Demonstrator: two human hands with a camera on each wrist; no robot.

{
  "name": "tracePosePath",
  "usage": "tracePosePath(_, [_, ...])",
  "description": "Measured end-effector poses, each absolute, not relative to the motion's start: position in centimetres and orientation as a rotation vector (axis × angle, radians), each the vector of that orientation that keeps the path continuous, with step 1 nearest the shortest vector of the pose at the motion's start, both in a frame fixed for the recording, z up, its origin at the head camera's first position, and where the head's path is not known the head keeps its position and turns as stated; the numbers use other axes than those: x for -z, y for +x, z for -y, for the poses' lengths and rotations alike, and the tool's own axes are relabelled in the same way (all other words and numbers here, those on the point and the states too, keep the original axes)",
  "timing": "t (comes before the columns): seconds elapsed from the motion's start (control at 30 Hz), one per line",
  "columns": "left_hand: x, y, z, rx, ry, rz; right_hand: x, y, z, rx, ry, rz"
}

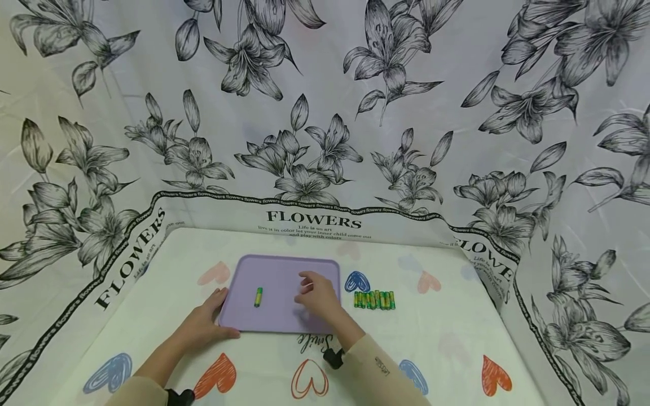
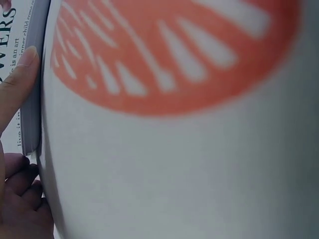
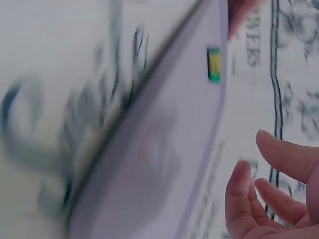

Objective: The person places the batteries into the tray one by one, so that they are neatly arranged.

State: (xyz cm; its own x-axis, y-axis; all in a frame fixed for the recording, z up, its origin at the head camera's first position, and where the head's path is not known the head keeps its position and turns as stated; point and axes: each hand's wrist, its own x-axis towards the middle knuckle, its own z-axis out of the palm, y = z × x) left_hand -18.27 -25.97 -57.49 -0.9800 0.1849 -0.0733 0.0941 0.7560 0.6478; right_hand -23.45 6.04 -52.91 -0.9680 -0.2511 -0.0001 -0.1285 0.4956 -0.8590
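Clock positions refer to the head view, taken from the centre of the tray unless stated otherwise.

The purple tray (image 1: 279, 301) lies flat on the worktop (image 1: 274, 366), which has a white, heart-printed cover. The left hand (image 1: 208, 320) grips the tray at the 8 o'clock corner: the thumb bears on the near edge, and the fingers are at the left side. The right hand (image 1: 320, 296) is raised over the tray at 3 o'clock. Its thumb and fingers are spread apart and loosely bent, with nothing between them.

A single green-and-yellow battery (image 1: 258, 297) lies on the tray at 9 o'clock, its long axis running roughly from 12 to 6 o'clock. A row of batteries (image 1: 374, 300) of the same colours lies side by side on the worktop, outside the tray at 3 o'clock. A blue heart print (image 1: 358, 281) is just beside this row, at its 11 o'clock. A flower-printed cloth (image 1: 330, 73) hangs behind the worktop at 12 o'clock.
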Motion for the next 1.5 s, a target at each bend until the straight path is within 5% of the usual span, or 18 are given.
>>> tracePosePath(0.7, [58.3,-17.8,25.8,-1.024,0.199,-2.819,54.1,-22.7,-27.0,1.233,0.157,-2.764])
tracePosePath(1.5, [58.2,-18.4,26.2,-1.033,0.225,-2.832,55.1,-22.2,-27.8,1.324,0.207,-2.703])
